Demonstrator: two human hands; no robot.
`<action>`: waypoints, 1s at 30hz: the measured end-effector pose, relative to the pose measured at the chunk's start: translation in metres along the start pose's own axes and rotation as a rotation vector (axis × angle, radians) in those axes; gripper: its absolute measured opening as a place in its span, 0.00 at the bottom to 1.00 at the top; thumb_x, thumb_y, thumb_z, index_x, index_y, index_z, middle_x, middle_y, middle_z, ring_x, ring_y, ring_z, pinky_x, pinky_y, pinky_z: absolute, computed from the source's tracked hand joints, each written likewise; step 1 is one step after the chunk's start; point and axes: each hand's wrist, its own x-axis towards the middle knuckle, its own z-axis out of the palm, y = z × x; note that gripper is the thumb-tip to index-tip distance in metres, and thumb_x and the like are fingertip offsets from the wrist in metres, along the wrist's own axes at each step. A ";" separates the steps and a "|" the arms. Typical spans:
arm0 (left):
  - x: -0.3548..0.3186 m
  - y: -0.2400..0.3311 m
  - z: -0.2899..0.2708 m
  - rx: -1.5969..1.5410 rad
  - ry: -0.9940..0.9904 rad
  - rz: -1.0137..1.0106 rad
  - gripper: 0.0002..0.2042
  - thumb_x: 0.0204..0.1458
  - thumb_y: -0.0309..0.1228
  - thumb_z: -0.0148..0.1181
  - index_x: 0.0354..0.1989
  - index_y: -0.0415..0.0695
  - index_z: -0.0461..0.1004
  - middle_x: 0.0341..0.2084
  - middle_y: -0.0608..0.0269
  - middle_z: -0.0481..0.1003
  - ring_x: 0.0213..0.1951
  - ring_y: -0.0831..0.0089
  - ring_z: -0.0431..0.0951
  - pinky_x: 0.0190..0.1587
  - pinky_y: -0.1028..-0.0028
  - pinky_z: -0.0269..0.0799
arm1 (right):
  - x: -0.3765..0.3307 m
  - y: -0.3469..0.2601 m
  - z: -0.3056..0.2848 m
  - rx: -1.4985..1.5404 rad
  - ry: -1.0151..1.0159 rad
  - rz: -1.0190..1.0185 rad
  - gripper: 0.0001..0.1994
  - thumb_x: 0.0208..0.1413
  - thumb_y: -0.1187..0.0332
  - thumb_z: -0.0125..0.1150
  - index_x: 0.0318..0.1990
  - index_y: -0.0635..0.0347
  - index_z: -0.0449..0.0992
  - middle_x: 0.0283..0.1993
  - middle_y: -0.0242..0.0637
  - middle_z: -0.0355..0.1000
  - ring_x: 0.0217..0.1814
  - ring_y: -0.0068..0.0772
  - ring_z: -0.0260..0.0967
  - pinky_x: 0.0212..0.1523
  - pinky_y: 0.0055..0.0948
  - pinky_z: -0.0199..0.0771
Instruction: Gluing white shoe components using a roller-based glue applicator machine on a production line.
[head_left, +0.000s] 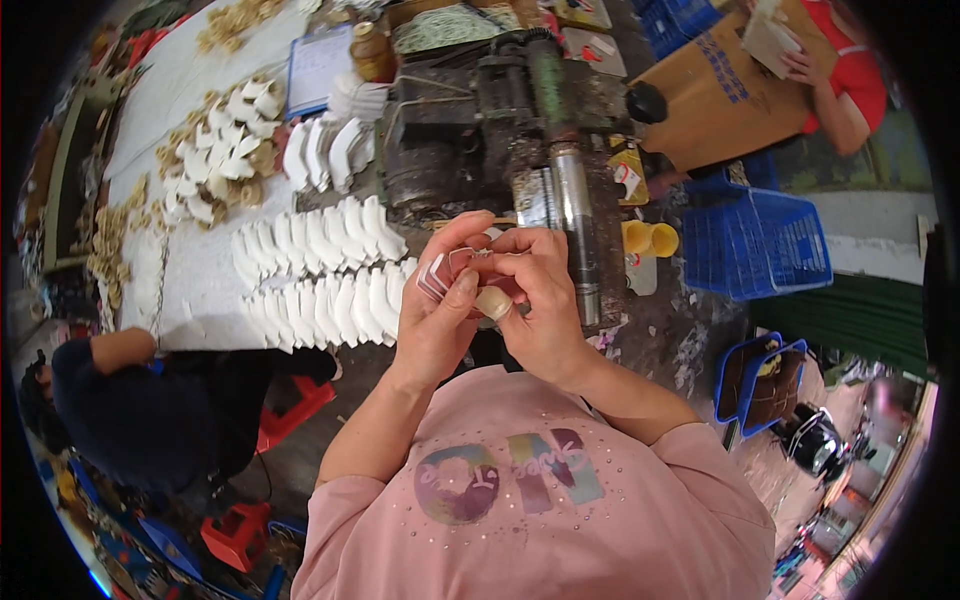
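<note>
My hands meet in front of my chest, over the table edge. My left hand (432,325) pinches a thin bent piece with white edges (433,278), which sticks out beside its fingers. Bent inward, the fingers of my right hand (545,305) close on the same spot from the other side. A small beige rounded piece (493,303) shows by my right thumb; whether it is held or worn on the thumb I cannot tell. The fingers partly hide both pieces. Just left of my hands, curved white pieces (325,308) lie in two long rows on the table.
Behind my hands stands a dark, greasy machine with a metal shaft (574,205). More white pieces and beige rings (222,140) cover the pale tabletop (190,310). Yellow cups (650,238) and a blue crate (760,245) are right. One person sits left; another holds cardboard (710,95).
</note>
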 end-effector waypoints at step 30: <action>-0.016 0.015 -0.091 1.336 0.221 0.178 0.20 0.42 0.10 0.47 0.45 0.40 0.67 0.47 0.50 0.66 0.53 0.54 0.65 0.58 0.66 0.58 | 0.007 0.078 -0.120 -0.213 -0.058 0.410 0.12 0.49 0.80 0.55 0.43 0.63 0.73 0.35 0.35 0.71 0.37 0.26 0.67 0.40 0.24 0.67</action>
